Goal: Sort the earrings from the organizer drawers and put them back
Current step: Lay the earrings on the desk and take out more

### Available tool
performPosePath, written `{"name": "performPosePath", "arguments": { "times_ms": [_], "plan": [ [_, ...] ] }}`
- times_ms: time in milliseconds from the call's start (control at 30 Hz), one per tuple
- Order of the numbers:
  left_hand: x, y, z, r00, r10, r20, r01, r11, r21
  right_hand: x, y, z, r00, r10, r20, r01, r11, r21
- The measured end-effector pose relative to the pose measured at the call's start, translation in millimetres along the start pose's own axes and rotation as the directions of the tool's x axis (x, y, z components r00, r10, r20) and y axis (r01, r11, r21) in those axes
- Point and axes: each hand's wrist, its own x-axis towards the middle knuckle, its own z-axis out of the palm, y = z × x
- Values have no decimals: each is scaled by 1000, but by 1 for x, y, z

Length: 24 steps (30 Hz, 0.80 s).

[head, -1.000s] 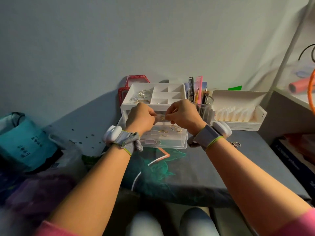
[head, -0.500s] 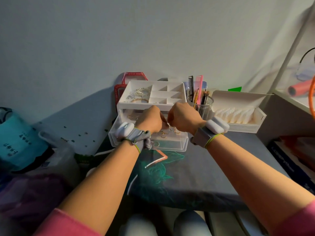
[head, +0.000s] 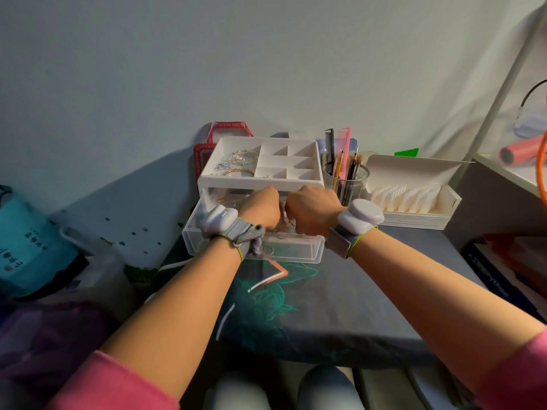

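The white organizer (head: pixel 260 183) stands toward 12 o'clock on the table (head: pixel 370 276). Its open top tray is split into compartments. The large one at the tray's 9 o'clock side holds silver hoop earrings (head: pixel 224 166) and a gold hoop (head: pixel 239 172). Below it, the clear drawer (head: pixel 296 253) is pulled out toward 6 o'clock. Gold earrings (head: pixel 222 200) lie inside it, partly hidden.

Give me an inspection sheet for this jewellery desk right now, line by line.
Surface: dark grey cloth with a teal print.
Job's things: white plastic organizer, jewellery in its top tray; clear drawer pulled out.
Clutter: clear cup of combs and brushes; open white box; teal bag.
Hands: left hand and right hand curled together over the drawer; what they hold is hidden.
Cables: black cable, orange tube, far right.
Surroundings: pale wall; white shelf.
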Motion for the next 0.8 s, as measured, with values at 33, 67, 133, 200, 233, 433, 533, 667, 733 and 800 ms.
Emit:
{"name": "performPosePath", "arguments": {
  "times_ms": [33,67,133,200,233,433,533,667,733,800],
  "plan": [
    [1,-1,0,1000,1,8,-1,1000,8,1,0,1,1000,-1,-6,1,1000,-4],
    [1,-2,0,1000,2,15,-3,1000,14,1,0,2,1000,-2,-11,2,1000,-8],
    [3,-5,-1,1000,8,16,-8,1000,30,2,1,3,1000,-5,-12,5,1000,-20],
    [2,-7,0,1000,4,25,-5,999,44,3,0,4,1000,-9,-14,8,999,-31],
    [2,-7,1,1000,7,30,-8,999,44,4,0,4,1000,-9,-19,8,999,-35],
    [4,-7,1,998,14,66,-16,999,39,4,0,6,999,-1,-46,0,1000,-17],
    [3,-5,0,997,9,80,-9,1000,1,4,-2,5,998,-7,-68,8,1000,11],
    [2,-3,-2,995,43,89,-44,999,6,3,-7,3,999,-9,-53,11,999,44],
    [-1,-3,-4,995,39,92,-40,999,6,3,-8,2,999,-18,-35,20,997,71],
    [-3,-2,-6,996,24,82,-26,999,23,4,-8,2,1000,-9,-12,10,995,99]
  ]
}}
